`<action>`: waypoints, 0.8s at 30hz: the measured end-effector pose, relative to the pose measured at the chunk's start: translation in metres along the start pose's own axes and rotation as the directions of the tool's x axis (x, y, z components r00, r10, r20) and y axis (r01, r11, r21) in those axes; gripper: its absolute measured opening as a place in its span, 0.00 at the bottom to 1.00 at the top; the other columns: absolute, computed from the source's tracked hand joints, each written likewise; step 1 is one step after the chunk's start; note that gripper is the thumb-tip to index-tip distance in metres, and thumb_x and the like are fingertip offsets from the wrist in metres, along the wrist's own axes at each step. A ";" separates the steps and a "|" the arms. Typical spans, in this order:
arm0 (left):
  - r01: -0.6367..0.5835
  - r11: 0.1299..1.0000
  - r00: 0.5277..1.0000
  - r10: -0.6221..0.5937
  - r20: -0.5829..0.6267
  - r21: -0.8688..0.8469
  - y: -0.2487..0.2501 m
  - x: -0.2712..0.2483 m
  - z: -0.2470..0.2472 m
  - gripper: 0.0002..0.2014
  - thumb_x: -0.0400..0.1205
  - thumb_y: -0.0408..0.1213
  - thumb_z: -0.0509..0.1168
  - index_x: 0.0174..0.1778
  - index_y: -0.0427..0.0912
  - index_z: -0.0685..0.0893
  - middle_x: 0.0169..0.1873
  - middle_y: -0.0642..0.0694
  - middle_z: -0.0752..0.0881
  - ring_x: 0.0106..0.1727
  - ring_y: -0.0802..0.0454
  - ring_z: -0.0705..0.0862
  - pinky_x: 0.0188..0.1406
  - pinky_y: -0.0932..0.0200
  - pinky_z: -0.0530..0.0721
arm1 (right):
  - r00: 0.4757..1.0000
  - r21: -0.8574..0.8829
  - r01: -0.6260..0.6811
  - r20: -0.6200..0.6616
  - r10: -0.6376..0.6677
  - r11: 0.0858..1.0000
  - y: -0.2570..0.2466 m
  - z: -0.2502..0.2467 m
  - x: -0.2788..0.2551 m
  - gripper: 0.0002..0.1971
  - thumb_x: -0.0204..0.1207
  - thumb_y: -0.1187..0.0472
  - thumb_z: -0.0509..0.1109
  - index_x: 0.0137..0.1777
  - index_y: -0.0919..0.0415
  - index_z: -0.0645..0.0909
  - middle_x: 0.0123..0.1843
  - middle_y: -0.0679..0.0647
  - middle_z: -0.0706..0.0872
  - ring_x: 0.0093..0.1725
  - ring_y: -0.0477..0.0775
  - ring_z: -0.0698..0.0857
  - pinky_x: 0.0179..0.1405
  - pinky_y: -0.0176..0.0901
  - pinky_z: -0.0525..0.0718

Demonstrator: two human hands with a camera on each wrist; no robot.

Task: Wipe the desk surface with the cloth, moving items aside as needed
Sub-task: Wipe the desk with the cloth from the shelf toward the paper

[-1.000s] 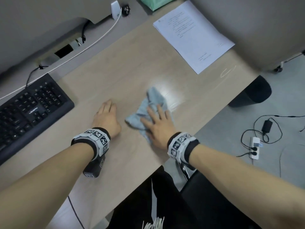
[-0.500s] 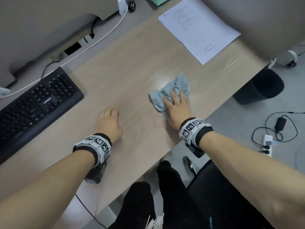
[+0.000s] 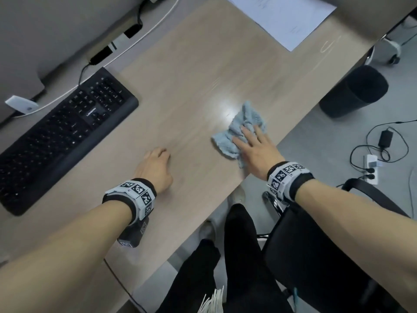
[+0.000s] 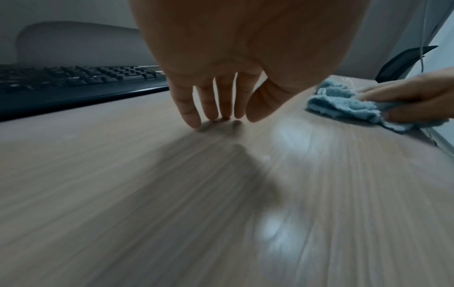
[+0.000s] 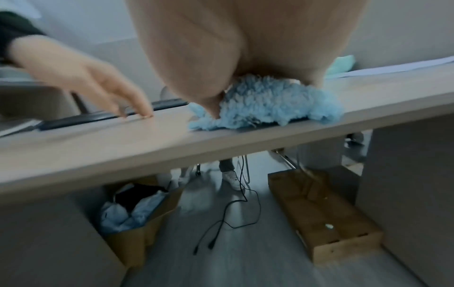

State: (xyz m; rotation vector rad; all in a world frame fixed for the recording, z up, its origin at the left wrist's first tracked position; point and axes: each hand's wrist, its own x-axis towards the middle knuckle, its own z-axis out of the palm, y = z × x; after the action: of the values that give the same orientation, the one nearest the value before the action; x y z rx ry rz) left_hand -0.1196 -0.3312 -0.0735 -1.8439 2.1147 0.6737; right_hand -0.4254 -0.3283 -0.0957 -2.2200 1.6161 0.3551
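A crumpled light blue cloth [image 3: 239,125] lies on the wooden desk [image 3: 191,71] close to its near right edge. My right hand [image 3: 255,145] presses flat on the cloth with straight fingers. In the right wrist view the cloth [image 5: 270,103] bulges out under my palm at the desk's rim [image 5: 172,151]. My left hand [image 3: 155,163] is apart from the cloth, to its left, holding nothing. In the left wrist view its fingertips [image 4: 211,114] touch the bare desk, and the cloth [image 4: 343,104] shows at the right.
A black keyboard [image 3: 63,132] lies at the left, with cables behind it. A printed sheet [image 3: 284,16] lies at the far right of the desk. On the floor stand a dark bin [image 3: 354,91] and a power strip [image 3: 371,168]. A black chair [image 3: 316,256] is beside my legs.
My right hand has slid the cloth to the right, from the desk's middle toward its near right edge. The left hand has stayed put, its fingers now a little more bent.
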 end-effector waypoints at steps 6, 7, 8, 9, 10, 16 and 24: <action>-0.114 0.982 0.993 0.109 0.036 0.148 -0.015 -0.010 0.021 0.42 0.69 0.35 0.67 0.82 0.40 0.62 0.85 0.43 0.58 0.83 0.43 0.59 0.80 0.46 0.65 | 0.989 -0.055 0.141 -0.025 -0.143 0.988 -0.111 0.035 -0.028 0.40 0.79 0.57 0.66 0.87 0.50 0.50 0.88 0.62 0.41 0.85 0.74 0.39 0.81 0.72 0.41; -0.124 0.980 0.992 0.121 0.026 0.157 -0.016 -0.009 0.021 0.42 0.69 0.36 0.68 0.82 0.40 0.62 0.84 0.43 0.59 0.82 0.43 0.60 0.79 0.46 0.66 | 0.978 -0.053 0.205 -0.033 -0.207 0.977 -0.124 0.045 -0.036 0.38 0.79 0.56 0.66 0.87 0.50 0.53 0.88 0.62 0.44 0.85 0.75 0.42 0.80 0.72 0.41; -0.133 0.978 0.991 0.132 0.020 0.159 -0.016 -0.007 0.020 0.42 0.70 0.36 0.68 0.82 0.40 0.62 0.84 0.43 0.60 0.82 0.43 0.61 0.80 0.47 0.66 | 0.963 -0.059 0.265 -0.031 -0.267 0.962 -0.131 0.054 -0.044 0.36 0.78 0.54 0.67 0.86 0.50 0.58 0.88 0.62 0.49 0.85 0.75 0.46 0.79 0.71 0.43; -0.139 0.978 0.990 0.137 0.024 0.156 -0.017 -0.006 0.019 0.43 0.69 0.36 0.68 0.83 0.40 0.62 0.84 0.44 0.60 0.82 0.44 0.61 0.81 0.48 0.64 | 0.950 -0.069 0.308 -0.018 -0.310 0.949 -0.134 0.060 -0.050 0.36 0.77 0.53 0.69 0.84 0.50 0.62 0.88 0.61 0.54 0.85 0.75 0.51 0.80 0.71 0.46; -0.141 0.978 0.990 0.137 0.034 0.152 -0.018 -0.005 0.017 0.43 0.70 0.35 0.69 0.83 0.41 0.61 0.84 0.45 0.59 0.82 0.44 0.61 0.82 0.49 0.63 | 0.939 -0.079 0.343 -0.004 -0.344 0.936 -0.130 0.061 -0.053 0.36 0.75 0.52 0.72 0.83 0.50 0.65 0.87 0.60 0.59 0.84 0.74 0.55 0.80 0.71 0.51; -0.111 0.988 0.994 0.108 0.035 0.106 -0.016 -0.012 0.015 0.42 0.72 0.34 0.66 0.84 0.44 0.58 0.86 0.50 0.54 0.84 0.48 0.56 0.82 0.52 0.61 | 0.995 -0.004 0.081 -0.060 -0.081 0.997 -0.052 0.040 -0.038 0.32 0.82 0.48 0.61 0.85 0.47 0.57 0.88 0.59 0.55 0.86 0.72 0.51 0.80 0.75 0.58; -0.122 0.985 0.993 0.121 0.013 0.121 -0.014 -0.011 0.021 0.41 0.72 0.37 0.67 0.82 0.39 0.61 0.85 0.44 0.58 0.82 0.43 0.60 0.79 0.44 0.67 | 0.990 -0.003 0.122 -0.077 -0.122 0.992 -0.134 0.069 -0.055 0.38 0.78 0.36 0.62 0.85 0.49 0.57 0.89 0.61 0.49 0.85 0.76 0.43 0.81 0.75 0.49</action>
State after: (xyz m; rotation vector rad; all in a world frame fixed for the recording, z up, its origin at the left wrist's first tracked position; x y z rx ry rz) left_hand -0.1068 -0.3123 -0.0889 -1.6590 2.2264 0.5616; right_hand -0.3138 -0.2142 -0.1151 -2.3445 1.5077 0.2376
